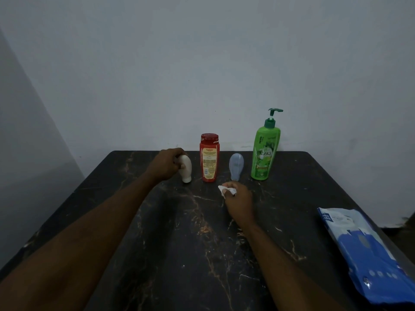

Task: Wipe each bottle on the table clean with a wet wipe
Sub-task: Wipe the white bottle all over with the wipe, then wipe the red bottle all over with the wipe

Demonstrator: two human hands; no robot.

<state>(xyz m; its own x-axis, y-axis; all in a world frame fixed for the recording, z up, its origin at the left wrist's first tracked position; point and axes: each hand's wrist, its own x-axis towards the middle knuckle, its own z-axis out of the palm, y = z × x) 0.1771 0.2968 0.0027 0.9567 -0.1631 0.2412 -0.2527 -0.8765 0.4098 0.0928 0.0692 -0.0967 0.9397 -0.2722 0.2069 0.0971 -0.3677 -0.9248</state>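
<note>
Several bottles stand in a row at the far edge of the dark marble table [179,243]. Leftmost is a small white bottle [186,169], standing cap down, and my left hand [166,164] grips its upper part. To its right stand a red bottle [209,157], a pale blue bottle [236,166] standing cap down, and a tall green pump bottle [265,151]. My right hand [238,199] rests on the table just in front of the blue bottle, pinching a crumpled white wet wipe [223,189].
A blue and white pack of wet wipes [368,252] lies at the table's right edge, near me. A plain grey wall rises directly behind the bottles. The table's left and right edges slant inward toward the wall.
</note>
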